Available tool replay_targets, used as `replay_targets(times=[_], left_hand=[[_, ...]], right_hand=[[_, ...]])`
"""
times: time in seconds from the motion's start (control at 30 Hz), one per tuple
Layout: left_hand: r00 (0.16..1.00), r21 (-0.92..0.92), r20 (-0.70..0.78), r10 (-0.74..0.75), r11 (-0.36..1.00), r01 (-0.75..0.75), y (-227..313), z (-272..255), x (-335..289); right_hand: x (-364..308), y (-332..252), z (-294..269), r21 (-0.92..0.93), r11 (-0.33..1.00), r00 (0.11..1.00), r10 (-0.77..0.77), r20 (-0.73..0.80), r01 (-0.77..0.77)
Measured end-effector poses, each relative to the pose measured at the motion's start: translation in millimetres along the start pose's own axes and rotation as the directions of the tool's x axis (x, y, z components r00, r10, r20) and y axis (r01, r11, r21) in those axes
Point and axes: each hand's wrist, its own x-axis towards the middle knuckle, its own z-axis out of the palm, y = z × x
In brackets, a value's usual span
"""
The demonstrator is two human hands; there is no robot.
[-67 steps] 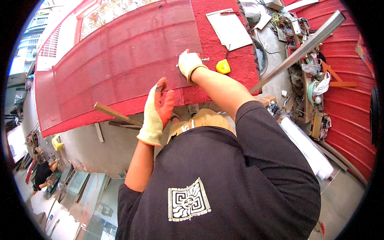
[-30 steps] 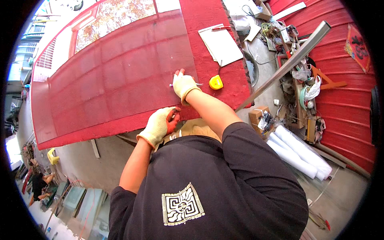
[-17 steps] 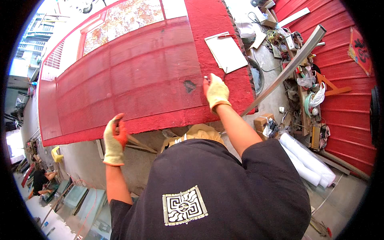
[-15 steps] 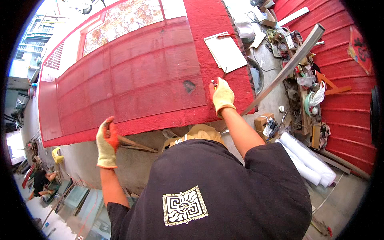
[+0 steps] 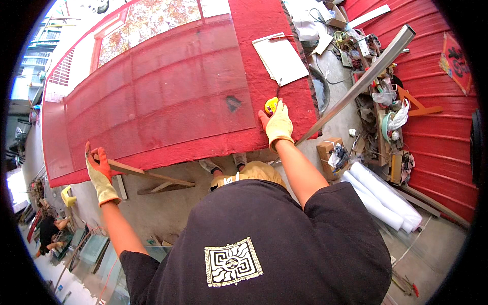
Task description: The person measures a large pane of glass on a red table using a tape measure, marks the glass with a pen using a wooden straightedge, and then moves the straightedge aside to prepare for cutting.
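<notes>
A yellow tape measure (image 5: 271, 105) is in the fingers of my right hand (image 5: 279, 124), over the red cloth-covered table (image 5: 287, 109) just right of a glass sheet (image 5: 168, 96). Both my hands wear pale yellow work gloves with orange-red palms. Farther left, at the table's near edge, my left hand (image 5: 100, 175) has its thumb and fingers apart and holds nothing that I can see. The large glass sheet lies flat on the cloth and mirrors a window and wall. Beyond my right hand rests a white notepad (image 5: 282, 58) with a red pen (image 5: 280, 37) across its top.
A long metal bar (image 5: 363, 76) slants up beside the table's right side. White rolls (image 5: 381, 198) and a cardboard box (image 5: 328, 155) are on the floor at right, near a cluttered shelf (image 5: 384, 112). Wooden braces (image 5: 152, 175) stick out below the near edge. Another person (image 5: 51, 231) is at lower left.
My left hand has moved left along the near edge and its fingers have spread. My right hand has turned so the tape measure's yellow case shows. The whole view has shifted slightly.
</notes>
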Motion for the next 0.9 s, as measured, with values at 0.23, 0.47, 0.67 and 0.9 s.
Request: replay_targets(times=[0.23,0.47,0.67,0.9], left_hand=[[0.979,0.037,-0.189,0.077,0.997,-0.071,14.2,24.1,-35.9],[0.976,0.071,-0.175,0.133,0.99,-0.123,10.8,39.8,-37.8],[0.969,0.198,-0.168,0.182,0.969,-0.148,24.4,61.2,-43.4],[0.98,0.043,-0.176,0.097,0.995,-0.091,40.6,73.0,-49.8]], right_hand=[[6.6,0.8,4.7,0.028,0.999,1.0,-0.023,-0.014,0.023],[4.6,5.1,3.9,0.067,0.997,0.999,-0.038,-0.023,0.04],[5.3,14.2,11.1,0.076,0.996,0.997,-0.051,-0.061,0.055],[8.4,16.5,7.2,0.101,0.986,0.987,-0.12,-0.103,0.131]])
